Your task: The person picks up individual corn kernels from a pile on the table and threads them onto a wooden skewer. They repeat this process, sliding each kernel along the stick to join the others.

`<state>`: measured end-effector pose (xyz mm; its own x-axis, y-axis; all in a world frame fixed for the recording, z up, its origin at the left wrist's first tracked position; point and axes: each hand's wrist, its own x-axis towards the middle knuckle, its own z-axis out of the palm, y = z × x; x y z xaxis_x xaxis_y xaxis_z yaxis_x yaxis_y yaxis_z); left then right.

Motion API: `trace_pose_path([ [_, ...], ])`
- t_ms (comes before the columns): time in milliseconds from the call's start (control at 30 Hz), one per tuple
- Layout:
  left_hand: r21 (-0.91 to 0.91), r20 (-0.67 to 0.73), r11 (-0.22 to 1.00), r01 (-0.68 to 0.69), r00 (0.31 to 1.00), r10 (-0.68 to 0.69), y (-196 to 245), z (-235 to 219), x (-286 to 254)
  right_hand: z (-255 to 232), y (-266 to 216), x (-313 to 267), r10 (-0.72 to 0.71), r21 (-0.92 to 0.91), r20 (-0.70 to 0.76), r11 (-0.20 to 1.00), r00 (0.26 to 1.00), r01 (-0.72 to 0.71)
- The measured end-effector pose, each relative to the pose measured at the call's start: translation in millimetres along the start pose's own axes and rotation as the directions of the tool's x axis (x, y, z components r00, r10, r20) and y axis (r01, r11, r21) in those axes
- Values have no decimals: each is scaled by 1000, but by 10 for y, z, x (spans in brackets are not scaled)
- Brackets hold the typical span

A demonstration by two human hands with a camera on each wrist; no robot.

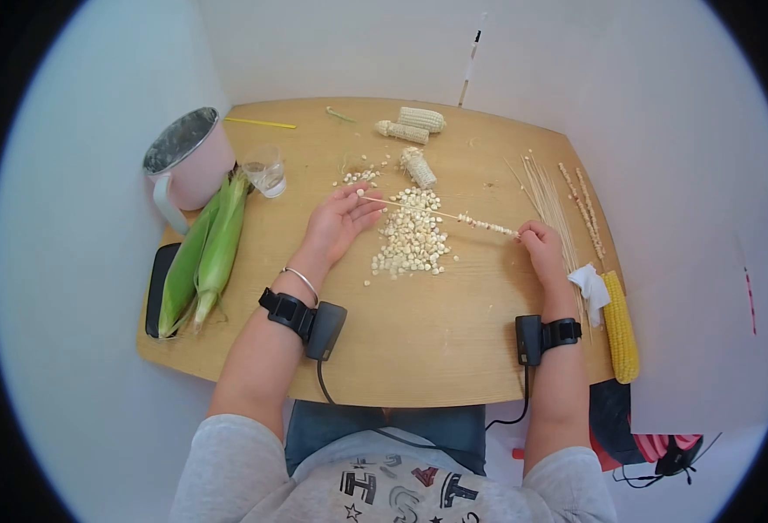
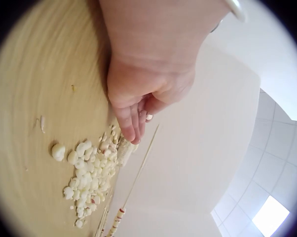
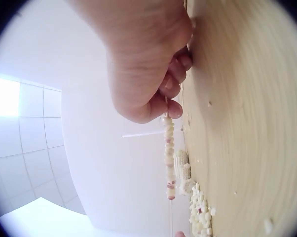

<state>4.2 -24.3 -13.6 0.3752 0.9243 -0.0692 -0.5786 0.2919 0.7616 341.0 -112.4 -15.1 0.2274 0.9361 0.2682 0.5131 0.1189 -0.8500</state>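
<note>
My right hand (image 1: 541,248) grips one end of a thin wooden skewer (image 1: 419,208), its fingers curled round it. Pale corn kernels with reddish bits are threaded in a row (image 3: 169,158) just beyond the thumb, and the rest of the skewer is bare. At the bare tip, my left hand (image 1: 340,222) pinches a single corn kernel (image 2: 149,117) between thumb and fingers. In the left wrist view the skewer's tip (image 2: 158,126) stands just short of that kernel. Below the skewer lies a heap of loose kernels (image 1: 412,240) on the wooden table (image 1: 410,340).
Stripped cobs (image 1: 418,167) lie behind the heap. At left are a pink pot (image 1: 205,170), a glass (image 1: 268,174) and green-husked corn (image 1: 220,253). At right are bare skewers (image 1: 548,196), filled skewers (image 1: 586,213), a tissue (image 1: 588,286) and a yellow cob (image 1: 619,327).
</note>
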Motion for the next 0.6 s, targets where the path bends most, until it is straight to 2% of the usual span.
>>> trace_pose_path([
  [167, 23, 7, 1000, 0, 1000, 0, 28, 22, 2, -7, 33, 24, -38, -20, -14, 999, 999, 38],
  [233, 14, -42, 999, 36, 998, -35, 47, 41, -15, -11, 14, 21, -42, -36, 25, 998, 999, 43],
  [367, 17, -36, 1000, -1, 999, 1, 21, 26, -39, -12, 21, 6, -43, -45, 4, 998, 999, 43],
  [433, -52, -40, 998, 27, 999, -29, 40, -15, -19, -9, 34, 21, -50, -42, -1, 998, 999, 50],
  [600, 8, -102, 999, 34, 994, -33, 6, 23, -30, -18, 26, -1, 1, -27, 16, 1000, 1000, -1],
])
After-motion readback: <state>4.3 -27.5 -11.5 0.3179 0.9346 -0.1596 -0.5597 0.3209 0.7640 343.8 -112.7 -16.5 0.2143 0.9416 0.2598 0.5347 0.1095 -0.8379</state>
